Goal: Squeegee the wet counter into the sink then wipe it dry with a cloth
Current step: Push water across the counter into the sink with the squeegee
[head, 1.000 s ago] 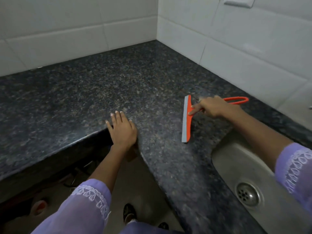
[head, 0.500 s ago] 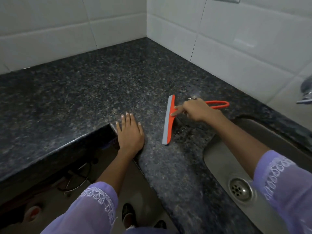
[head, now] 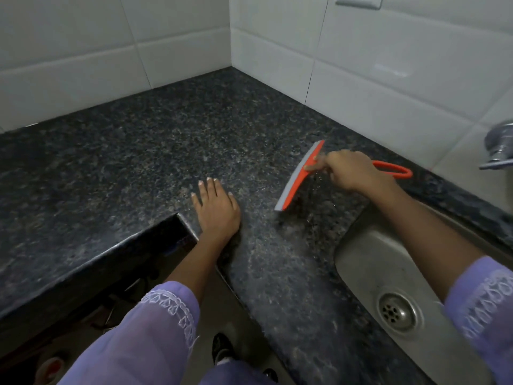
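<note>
Water droplets glistened on the dark speckled granite bench (head: pixel 166 162) beside the steel sink (head: pixel 369 262), whose basin held nothing but its round drain (head: pixel 397 311). Her right hand (head: pixel 351 172) gripped the orange squeegee with grey blade (head: pixel 298 177), fingers curled round its handle, blade on the bench near the sink's corner. Her left hand (head: pixel 216 208) lay flat, fingers spread, at the bench edge.
</note>
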